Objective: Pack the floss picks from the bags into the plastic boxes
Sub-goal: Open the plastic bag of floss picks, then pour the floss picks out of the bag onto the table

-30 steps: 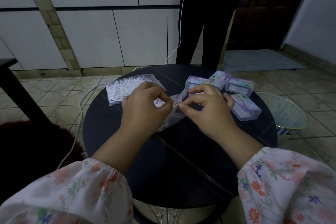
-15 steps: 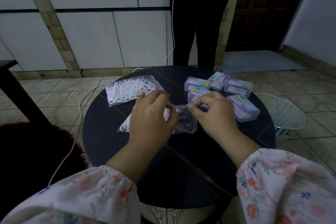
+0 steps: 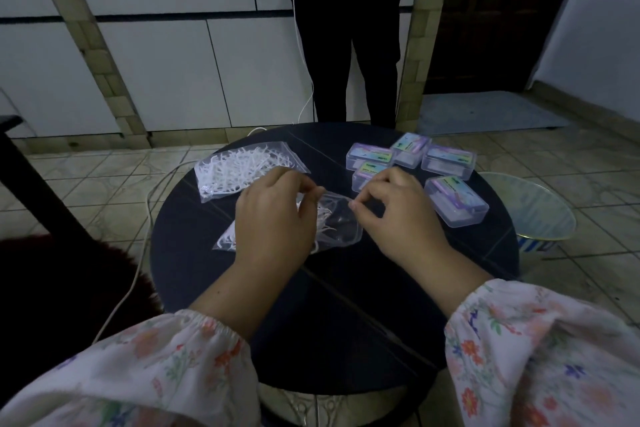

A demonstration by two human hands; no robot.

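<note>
Both hands (image 3: 341,215) on floss bag (image 3: 337,227)

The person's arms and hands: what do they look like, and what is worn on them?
Both hands, the left hand and the right hand, are bare, with no gloves, rings or watch visible. Each forearm comes out of a loose white sleeve printed with small orange, pink and blue flowers, gathered by elastic at the cuff.

No text can be read; the five plastic boxes (image 3: 455,201) on the round table (image 3: 346,322) carry pastel labels with dark marks on their lids, too small and blurred to make out; the two clear bags (image 3: 242,170) show no printing.
</note>
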